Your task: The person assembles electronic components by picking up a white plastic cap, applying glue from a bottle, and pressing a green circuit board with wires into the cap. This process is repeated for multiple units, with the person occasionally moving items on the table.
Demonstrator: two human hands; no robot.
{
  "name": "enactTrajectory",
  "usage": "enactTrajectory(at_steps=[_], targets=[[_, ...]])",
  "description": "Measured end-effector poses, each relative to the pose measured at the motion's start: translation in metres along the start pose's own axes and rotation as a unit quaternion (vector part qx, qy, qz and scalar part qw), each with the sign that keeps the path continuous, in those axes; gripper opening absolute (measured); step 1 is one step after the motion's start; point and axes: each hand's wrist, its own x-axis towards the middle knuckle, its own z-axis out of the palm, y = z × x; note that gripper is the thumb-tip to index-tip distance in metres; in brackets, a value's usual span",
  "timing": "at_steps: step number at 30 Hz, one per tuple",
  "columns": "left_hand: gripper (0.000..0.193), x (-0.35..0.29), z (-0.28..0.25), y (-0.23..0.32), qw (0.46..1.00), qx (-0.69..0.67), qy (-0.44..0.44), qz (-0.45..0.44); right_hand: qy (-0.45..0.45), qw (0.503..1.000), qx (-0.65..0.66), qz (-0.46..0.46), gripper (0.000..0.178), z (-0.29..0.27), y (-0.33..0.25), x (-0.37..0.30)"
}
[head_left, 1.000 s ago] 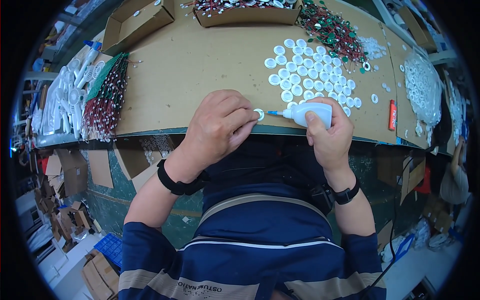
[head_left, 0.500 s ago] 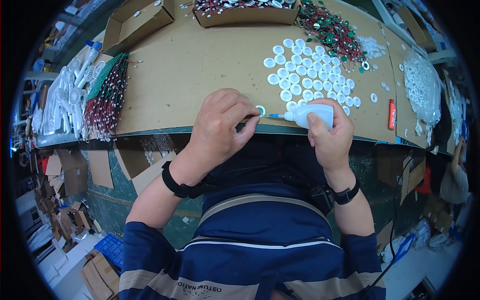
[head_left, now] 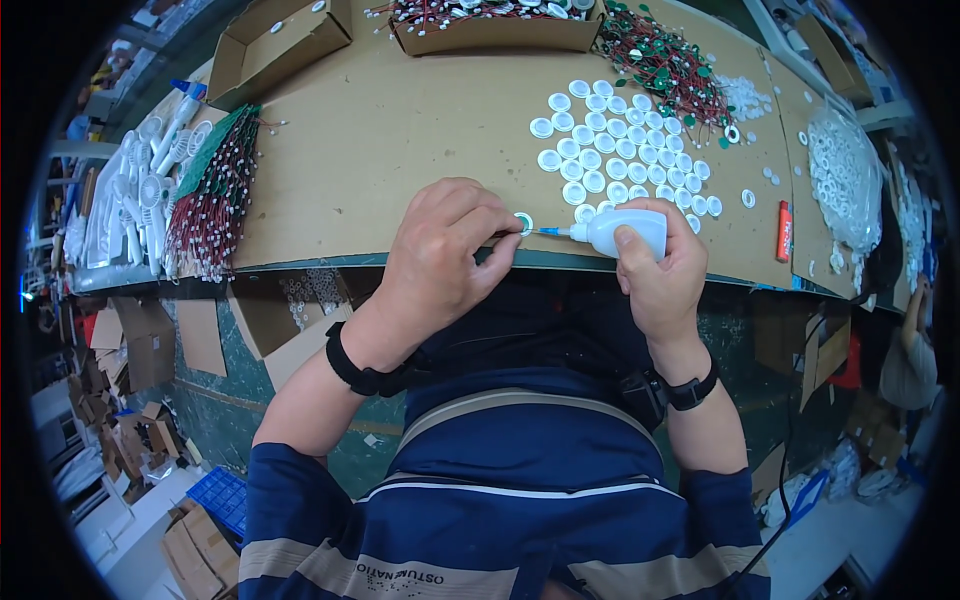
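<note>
In the head view, the bench (head_left: 400, 150) is showing a brown, faintly speckled top, its edges bending with the lens. Dozens of white round caps (head_left: 625, 149) are lying loosely grouped on its right half, and a clear bag (head_left: 845, 180) of white rings is resting farther right. Wired green pieces (head_left: 210, 200) are heaping at left beside white handheld fans (head_left: 145, 195); two cardboard boxes (head_left: 500, 38) are standing along the far side. Below, a worn green floor (head_left: 240, 390) is carrying cartons and a blue crate (head_left: 220, 495); another person (head_left: 908, 360) is appearing at the right rim.

Lettering is running upside down along a beige band (head_left: 410, 578) of the navy shirt, and pale marks are showing on a red stick-like item (head_left: 785, 232) (too small to make out).

The right hand (head_left: 665, 265) is clamping its grip around a white squeeze bottle (head_left: 630, 232), whose blue tip (head_left: 549, 231) is pointing at a small green-centred ring (head_left: 526, 221). That ring is sitting near the bench's front edge, at the fingertips of the left hand (head_left: 445, 240); whether that grip is pinching it, I cannot tell.
</note>
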Motion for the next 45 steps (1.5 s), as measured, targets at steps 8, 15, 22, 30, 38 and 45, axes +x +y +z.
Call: enactTrajectory(at_steps=[8,15,22,30,38,45], targets=[[0.022,0.004,-0.005,0.001,1.0,0.002,-0.014,0.004,0.016,0.999,0.05,0.015,0.029,0.001,-0.003,0.001],[0.021,0.009,-0.011,0.004,0.999,0.007,-0.037,0.01,0.005,0.993,0.111,0.047,0.028,-0.004,-0.005,-0.001],[0.019,0.012,-0.016,0.002,0.994,0.035,-0.066,0.077,0.011,0.956,0.282,0.082,0.037,-0.009,-0.004,0.0],[0.022,0.014,-0.021,0.007,0.988,0.069,-0.095,0.104,-0.006,0.952,0.299,0.068,0.041,-0.012,-0.001,-0.003],[0.022,0.017,-0.021,0.004,0.983,0.084,-0.098,0.131,-0.001,0.939,0.335,0.076,0.042,-0.016,-0.008,-0.005],[0.025,0.022,-0.026,0.001,0.979,0.094,-0.12,0.132,0.001,0.937,0.342,0.069,0.04,-0.013,-0.014,-0.007]])
